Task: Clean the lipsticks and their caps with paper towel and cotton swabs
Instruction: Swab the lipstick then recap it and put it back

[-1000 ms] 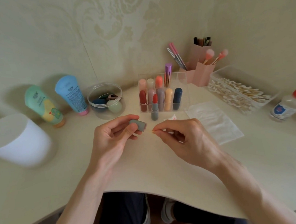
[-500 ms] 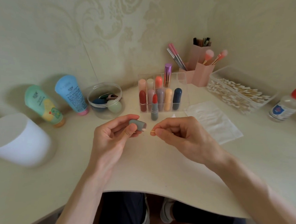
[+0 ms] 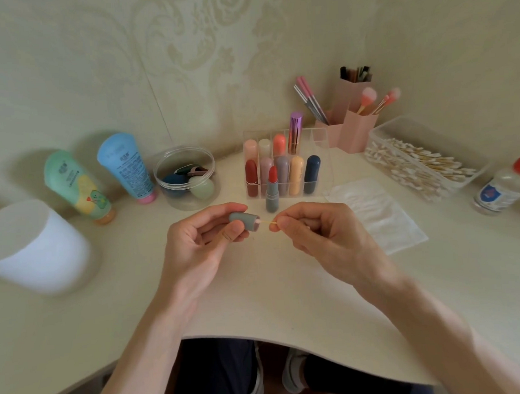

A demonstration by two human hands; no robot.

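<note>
Fingers (image 3: pixel 217 211) of the left hand (image 3: pixel 195 251) are curled round the grey lipstick cap (image 3: pixel 242 219), thumb underneath. It lies sideways with its open mouth facing right, and I'm pretty sure that's so the other hand can get straight in. Right hand (image 3: pixel 324 235) pinches a cotton swab (image 3: pixel 266 222) tight between thumb and forefinger, very close to the end. The swab's tip sits right at the cap's mouth, probably just inside, but I can't tell how deep. Choking up on the stick like that makes sense to me, since you get more control for scrubbing the inner wall. Both hands hover above the desk (image 3: pixel 258 302), near its front edge.

The cap's own lipstick (image 3: pixel 272 193) stands upright and uncapped, red bullet out, just in front of the clear organizer (image 3: pixel 322 145) holding the other lipsticks — parked close so the cap can go back on, I'd guess. Paper towel (image 3: pixel 377 217) lies flat to the right, with the tub of spare swabs (image 3: pixel 426 167) behind it — both within easy reach. My guess is this is one cap of many.
</note>
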